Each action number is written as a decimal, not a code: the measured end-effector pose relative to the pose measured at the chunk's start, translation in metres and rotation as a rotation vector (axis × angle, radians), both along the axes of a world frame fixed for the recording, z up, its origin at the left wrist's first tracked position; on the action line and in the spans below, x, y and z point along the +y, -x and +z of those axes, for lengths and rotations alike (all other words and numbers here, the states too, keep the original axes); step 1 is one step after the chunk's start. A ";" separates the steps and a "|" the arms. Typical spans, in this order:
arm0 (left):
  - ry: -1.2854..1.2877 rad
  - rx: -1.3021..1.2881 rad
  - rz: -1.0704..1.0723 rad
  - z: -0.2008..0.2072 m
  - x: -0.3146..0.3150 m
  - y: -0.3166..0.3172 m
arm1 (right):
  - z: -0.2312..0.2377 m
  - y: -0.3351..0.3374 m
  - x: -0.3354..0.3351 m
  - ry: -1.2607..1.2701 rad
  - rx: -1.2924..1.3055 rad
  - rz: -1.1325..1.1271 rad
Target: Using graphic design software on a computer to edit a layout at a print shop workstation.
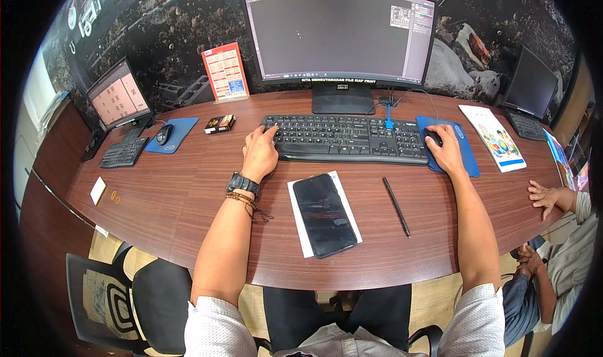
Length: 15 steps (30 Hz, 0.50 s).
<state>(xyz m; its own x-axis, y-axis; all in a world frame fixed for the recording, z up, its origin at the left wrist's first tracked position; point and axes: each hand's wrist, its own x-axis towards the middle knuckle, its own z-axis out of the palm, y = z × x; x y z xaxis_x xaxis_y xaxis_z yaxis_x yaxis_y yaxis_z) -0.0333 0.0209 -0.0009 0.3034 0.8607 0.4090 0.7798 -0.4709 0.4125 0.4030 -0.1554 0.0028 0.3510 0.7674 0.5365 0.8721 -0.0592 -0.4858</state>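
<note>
My left hand (259,151) rests at the left end of a black keyboard (339,151), fingers laid on its keys and holding nothing. A dark watch and a beaded bracelet circle that wrist. My right hand (447,148) curls over a black computer mouse (433,138), mostly hidden under the fingers, on a blue mouse pad (465,159). Behind the keyboard stands a wide curved monitor (339,36) with a mostly dark grey window on screen. Between my forearms lies a black smartphone (324,215) on white paper (303,237), with a black pen-like stylus (397,207) to its right.
A red-and-white desk calendar (226,74) and a small box (220,124) stand left of the monitor. Other monitors sit at far left (119,93) and right (531,83). A booklet (493,137) lies right. Another person's hand (544,198) touches the desk's right edge. An office chair (160,300) stands left.
</note>
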 end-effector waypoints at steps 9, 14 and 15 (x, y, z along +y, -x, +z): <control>0.051 0.013 -0.007 0.001 0.001 -0.002 | 0.000 0.002 -0.001 0.019 0.002 -0.024; 0.059 -0.053 0.006 0.005 -0.004 -0.005 | 0.000 0.000 0.000 -0.030 -0.015 -0.006; 0.046 -0.023 0.015 0.007 -0.007 -0.006 | 0.000 0.000 0.000 -0.029 -0.016 -0.006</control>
